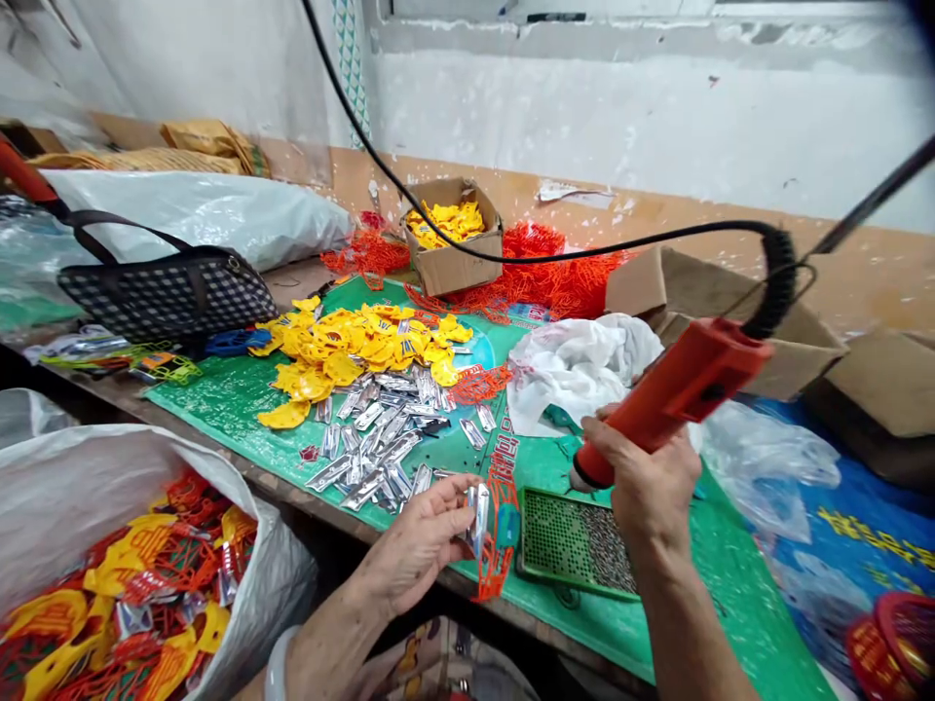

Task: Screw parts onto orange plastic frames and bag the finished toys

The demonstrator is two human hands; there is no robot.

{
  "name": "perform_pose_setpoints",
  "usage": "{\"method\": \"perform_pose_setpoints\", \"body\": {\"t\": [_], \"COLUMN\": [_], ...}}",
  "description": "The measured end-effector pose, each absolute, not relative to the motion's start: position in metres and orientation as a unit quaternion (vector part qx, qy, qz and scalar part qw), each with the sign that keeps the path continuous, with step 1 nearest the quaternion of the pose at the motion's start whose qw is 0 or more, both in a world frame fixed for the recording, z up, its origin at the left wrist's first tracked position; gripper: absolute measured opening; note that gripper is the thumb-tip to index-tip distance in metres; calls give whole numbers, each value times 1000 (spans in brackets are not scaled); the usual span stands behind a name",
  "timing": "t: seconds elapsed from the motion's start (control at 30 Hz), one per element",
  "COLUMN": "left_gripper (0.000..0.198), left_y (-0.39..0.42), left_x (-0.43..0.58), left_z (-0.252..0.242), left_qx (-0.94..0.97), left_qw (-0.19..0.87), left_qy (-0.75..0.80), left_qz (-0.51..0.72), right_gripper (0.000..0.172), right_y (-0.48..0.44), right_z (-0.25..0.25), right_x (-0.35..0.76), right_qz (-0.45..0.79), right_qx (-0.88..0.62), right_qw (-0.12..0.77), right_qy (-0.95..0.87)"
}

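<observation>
- Head view: the left hand (430,540) is just left of the green tray (559,535), thumb and fingers closed in a pinch on a shiny metal piece (478,521). That thin grip could let the piece twist or slip if something pushes against it.
- The orange mesh strip (495,576) lies between that piece and the green tray; whether the fingers grip it too, I cannot tell. Being flimsy, it could shift out of line or snag on the tray's rim.
- The right hand (654,487) is wrapped around a red power tool (679,399), its lower end by the tray's far edge. A careless swing could knock the tray and scatter the small metal bits (612,547) in its right part.
- The black cable (409,195) arches above and beyond the tray; a tug on it might pull the tool off aim.
- Left of the tray and beyond the left hand, loose metal pieces (380,438) crowd the worktop (211,424); a brushing forearm could sweep some off its near edge.
</observation>
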State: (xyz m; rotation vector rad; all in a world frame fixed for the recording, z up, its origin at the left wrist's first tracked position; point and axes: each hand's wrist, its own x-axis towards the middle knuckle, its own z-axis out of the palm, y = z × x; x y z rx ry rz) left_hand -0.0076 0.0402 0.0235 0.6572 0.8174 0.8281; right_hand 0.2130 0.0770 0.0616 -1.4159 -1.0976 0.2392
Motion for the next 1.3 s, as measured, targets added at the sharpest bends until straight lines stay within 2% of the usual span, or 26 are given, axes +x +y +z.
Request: {"method": "perform_pose_setpoints", "body": {"t": [0.1, 0.13, 0.17, 0.2, 0.27, 0.3, 0.4, 0.57, 0.73, 1.3], "left_gripper": [27, 26, 26, 25, 24, 24, 25, 25, 24, 37], "left_y": [41, 42, 42, 43, 45, 45, 47, 49, 55, 52], "left_x": [-8, -9, -10, -12, -16, -18, -24, -32, -32, -36], "left_z": [16, 13, 11, 9, 7, 7, 8, 6, 2, 8], "left_qx": [224, 201, 180, 161, 133, 124, 105, 97, 99, 77], "left_qw": [804, 808, 810, 809, 803, 796, 776, 763, 763, 753], "left_qy": [371, 370, 370, 373, 383, 389, 406, 400, 372, 362], "left_qz": [407, 412, 418, 424, 438, 447, 471, 498, 519, 543], "right_gripper": [78, 83, 80, 68, 34, 24, 19, 20, 27, 33], "right_y": [71, 69, 68, 70, 81, 89, 119, 145, 149, 165], "right_z": [58, 56, 52, 48, 36, 29, 9, -8, -13, -9], "right_x": [209, 205, 200, 194, 180, 174, 157, 140, 137, 142], "right_qz": [-135, -206, -246, -239, -124, -34, 83, 136, 174, 266], "right_qx": [-638, -614, -587, -577, -592, -613, -630, -671, -693, -643], "right_qw": [575, 566, 553, 526, 429, 347, 212, 102, 57, 68], "right_qy": [-493, -510, -537, -577, -671, -709, -743, -722, -697, -715]}}
